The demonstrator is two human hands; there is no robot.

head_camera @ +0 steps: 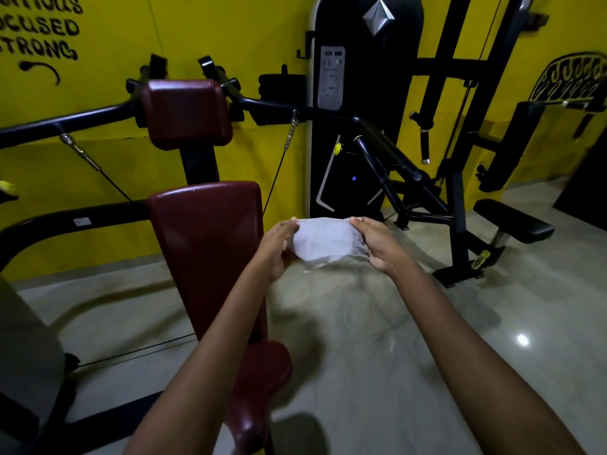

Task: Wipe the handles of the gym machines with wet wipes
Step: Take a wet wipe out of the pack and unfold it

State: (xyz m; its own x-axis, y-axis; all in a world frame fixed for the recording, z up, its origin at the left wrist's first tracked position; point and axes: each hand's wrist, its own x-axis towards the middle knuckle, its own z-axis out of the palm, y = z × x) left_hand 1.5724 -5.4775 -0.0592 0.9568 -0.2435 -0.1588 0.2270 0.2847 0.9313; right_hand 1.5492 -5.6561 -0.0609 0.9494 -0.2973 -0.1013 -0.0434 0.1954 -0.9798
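Head view shows two bare arms reaching forward, with one white wipe (323,241) stretched between the two hands above the pale floor (377,339). The left hand (279,247) pinches the wipe's left edge and the right hand (377,246) pinches its right edge, so the sheet hangs spread and a little crumpled between them, touching no machine. Just left of the left hand stands one machine with three dark red pads: a back pad (207,257) beside that wrist, a head pad (187,113) above and beyond it, and a seat (259,389) under the left forearm. Two black bars (272,105) spread out from the head pad to either side, each with one cable clipped below it. Beyond the hands rises one tall black weight tower (364,77), and one black bench pad (512,220) sits well off to the right of the right hand. A yellow wall (230,34) with black lettering runs behind everything.
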